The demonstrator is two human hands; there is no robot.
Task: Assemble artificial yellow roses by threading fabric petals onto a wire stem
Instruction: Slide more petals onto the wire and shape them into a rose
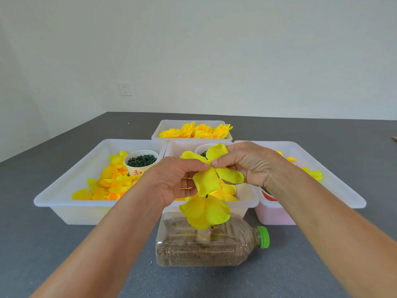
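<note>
A yellow fabric petal layer (207,181) with several lobes is held above the middle tray. My left hand (174,181) pinches it at its centre from the left, and my right hand (249,164) pinches it from the right. Below it a second yellow petal layer (204,211) sits on a thin dark stem (206,196). The stem stands in a sand-filled plastic bottle (206,248) lying on its side. The stem's top is hidden behind the petals and fingers.
White tray (64,198) at left holds loose yellow and orange petals and a paper cup of dark green parts (141,161). A far tray (159,131) holds finished yellow roses (197,131). A pinkish tray (343,190) stands at right. All rest on a grey table (43,244).
</note>
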